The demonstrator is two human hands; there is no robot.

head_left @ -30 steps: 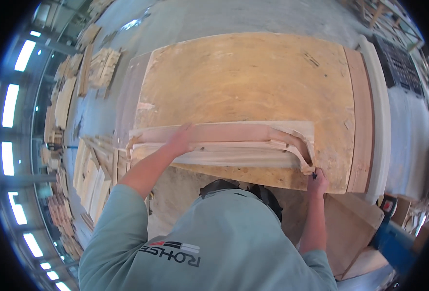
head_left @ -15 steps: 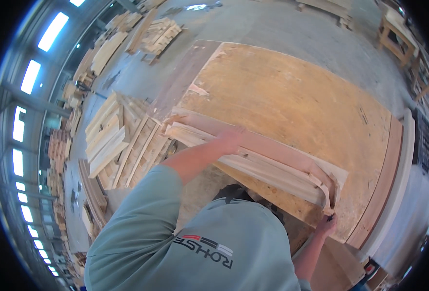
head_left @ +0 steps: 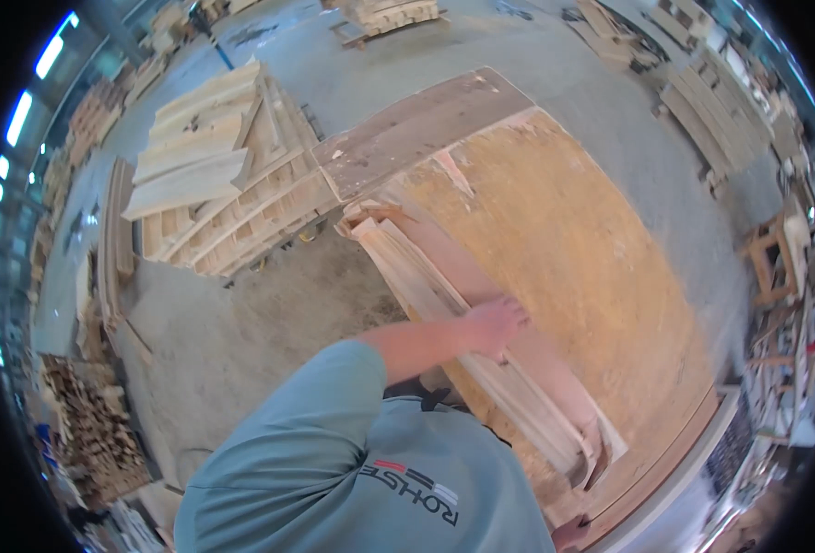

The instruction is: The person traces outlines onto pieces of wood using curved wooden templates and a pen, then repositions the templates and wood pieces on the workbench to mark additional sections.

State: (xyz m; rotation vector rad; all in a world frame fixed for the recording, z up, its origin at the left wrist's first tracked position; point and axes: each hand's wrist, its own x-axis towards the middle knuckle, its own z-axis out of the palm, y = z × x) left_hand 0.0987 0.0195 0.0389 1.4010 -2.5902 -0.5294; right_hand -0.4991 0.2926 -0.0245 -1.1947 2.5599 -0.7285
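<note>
A long, profiled wooden moulding (head_left: 533,405) lies along the near edge of a large wooden tabletop (head_left: 592,249), with a flat pinkish face on its far side. Both of its ends look ragged, with thin curling edges. My left hand (head_left: 496,328) is closed over the middle of the moulding, fingers reaching across to the far face. Low in the picture, past the moulding's right end, my right hand (head_left: 569,533) is mostly cut off by my body. Its fingers are closed at a small dark thing that I cannot make out.
At the left a stack of pale shaped boards (head_left: 195,138) stands on slatted wood by the table. A brown panel (head_left: 426,129) adjoins the tabletop's far left. Piled offcuts (head_left: 94,433) lie at the lower left. More timber stacks (head_left: 721,111) stand on the floor at the far right.
The view has swung to the right, so the table appears turned. My left hand has slid along the moulding toward its right end. My right hand has dropped away from that end.
</note>
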